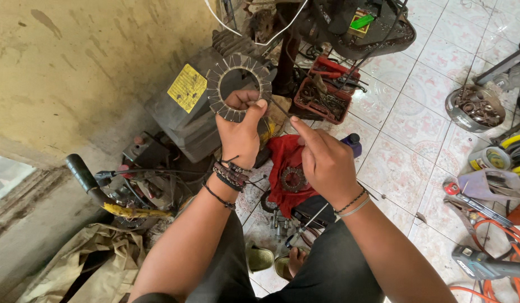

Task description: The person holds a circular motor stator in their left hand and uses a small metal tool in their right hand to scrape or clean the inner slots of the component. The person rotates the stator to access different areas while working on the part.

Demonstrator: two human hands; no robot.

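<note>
Rough yellowish plaster wall [74,67] at left, stained and scuffed. Concrete ledge [24,224] along wall's foot, pale opening at far left edge. Floor [417,129] of glossy white tiles with faint pink pattern, daylight reflecting off it. Red tray [322,98] of metal parts on floor near top centre. Round tin [474,108] of bits at right. Orange hose [510,238] coiled at lower right. Tan sacking [86,264] crumpled at lower left.
</note>
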